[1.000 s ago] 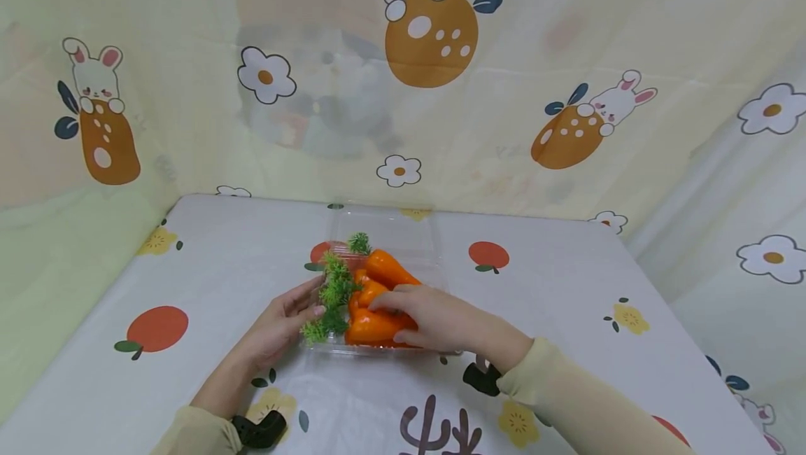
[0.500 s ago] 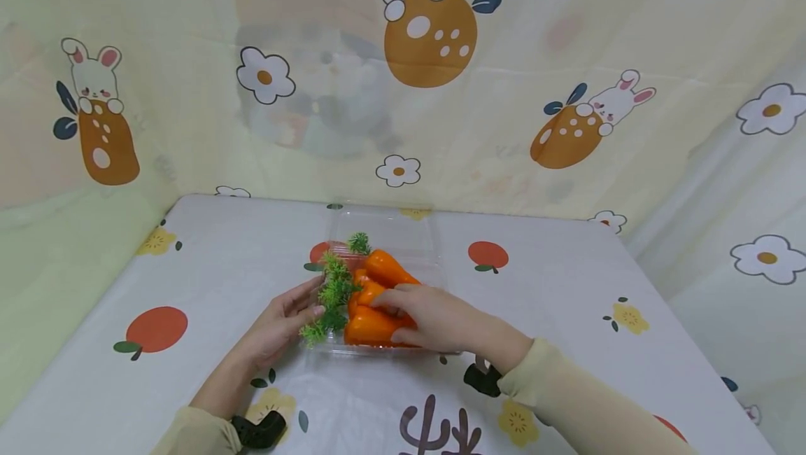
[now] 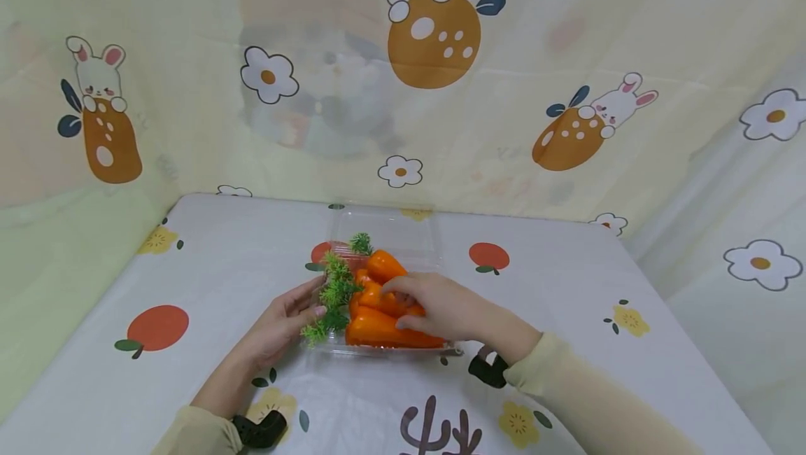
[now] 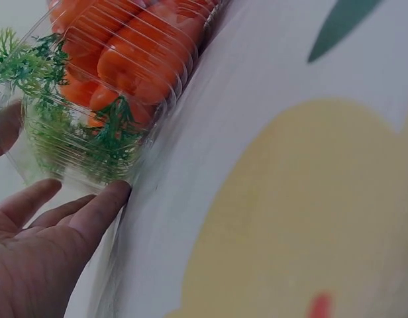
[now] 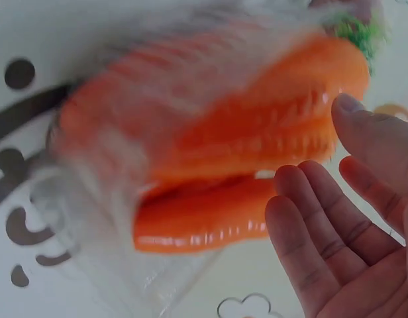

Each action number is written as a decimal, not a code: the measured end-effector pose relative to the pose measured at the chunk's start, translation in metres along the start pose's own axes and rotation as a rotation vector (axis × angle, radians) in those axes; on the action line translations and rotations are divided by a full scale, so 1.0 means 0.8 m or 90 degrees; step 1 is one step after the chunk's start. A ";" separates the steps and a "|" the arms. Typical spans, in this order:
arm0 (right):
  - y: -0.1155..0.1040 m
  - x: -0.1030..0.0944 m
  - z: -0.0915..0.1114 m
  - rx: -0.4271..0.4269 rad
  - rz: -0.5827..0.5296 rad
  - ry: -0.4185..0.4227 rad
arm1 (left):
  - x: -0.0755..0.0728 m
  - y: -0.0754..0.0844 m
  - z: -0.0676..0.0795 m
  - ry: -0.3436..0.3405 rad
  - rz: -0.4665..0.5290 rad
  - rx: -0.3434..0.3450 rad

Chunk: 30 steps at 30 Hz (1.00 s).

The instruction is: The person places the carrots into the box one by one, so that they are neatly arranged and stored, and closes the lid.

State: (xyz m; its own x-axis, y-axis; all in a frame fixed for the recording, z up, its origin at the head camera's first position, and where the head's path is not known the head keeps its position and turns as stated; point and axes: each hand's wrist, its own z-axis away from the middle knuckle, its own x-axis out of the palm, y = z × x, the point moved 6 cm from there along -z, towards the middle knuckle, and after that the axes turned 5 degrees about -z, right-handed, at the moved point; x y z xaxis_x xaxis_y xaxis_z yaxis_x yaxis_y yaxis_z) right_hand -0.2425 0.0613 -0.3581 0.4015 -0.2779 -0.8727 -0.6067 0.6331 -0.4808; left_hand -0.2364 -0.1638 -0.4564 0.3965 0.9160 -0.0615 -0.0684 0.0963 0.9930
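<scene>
Several glossy orange carrots [image 3: 380, 329] lie in a clear plastic box [image 3: 378, 351]. Their feathery green tops [image 3: 336, 283] point left, and some stick out over the wall. My left hand [image 3: 283, 325] rests at the box's left end. In the left wrist view, that hand's fingers [image 4: 101, 215] lie against the clear ridged wall, fairly straight. Over the carrots is my right hand [image 3: 443, 308], its thumb and fingers loosely spread. The right wrist view shows its relaxed fingers [image 5: 316, 225] close beside the carrots, gripping none; whether the thumb touches one is unclear.
The box's clear lid [image 3: 384, 231] lies folded back behind it, towards the curtain [image 3: 315, 133]. A white patterned cloth [image 3: 554, 287] covers the table. Each wrist wears a black strap [image 3: 259, 430].
My right hand has lifted slightly and moved right, its fingers loosening from the carrots, so more of the front carrot shows. The left hand has kept its place at the box.
</scene>
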 end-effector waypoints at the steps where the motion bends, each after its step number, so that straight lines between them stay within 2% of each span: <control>1: 0.002 -0.004 -0.001 -0.001 -0.012 0.008 | 0.000 0.000 0.000 0.001 0.000 0.000; 8: 0.031 -0.032 -0.002 0.004 -0.094 0.063 | -0.002 -0.001 0.002 0.003 -0.005 -0.003; 12: 0.061 -0.052 -0.001 0.031 -0.153 0.138 | -0.004 -0.001 0.002 0.006 -0.005 -0.002; 16: 0.099 -0.068 -0.003 0.082 -0.223 0.226 | -0.004 -0.002 0.003 0.008 -0.008 -0.003; 19: 0.131 -0.072 -0.006 0.137 -0.289 0.270 | -0.004 -0.003 0.003 0.010 -0.013 -0.005; 24: 0.175 -0.070 -0.015 0.222 -0.443 0.297 | -0.004 -0.004 0.002 0.014 -0.019 -0.005; 30: 0.208 -0.060 -0.029 0.304 -0.616 0.301 | -0.003 -0.004 0.000 0.006 -0.017 -0.002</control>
State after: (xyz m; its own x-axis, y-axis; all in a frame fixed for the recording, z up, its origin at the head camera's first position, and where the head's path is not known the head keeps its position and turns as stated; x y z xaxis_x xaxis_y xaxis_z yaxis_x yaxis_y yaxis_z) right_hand -0.3788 0.1629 -0.3982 0.1980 -0.9679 -0.1551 0.1694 0.1896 -0.9671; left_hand -0.2371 -0.1661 -0.4596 0.3889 0.9170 -0.0892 -0.0600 0.1219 0.9907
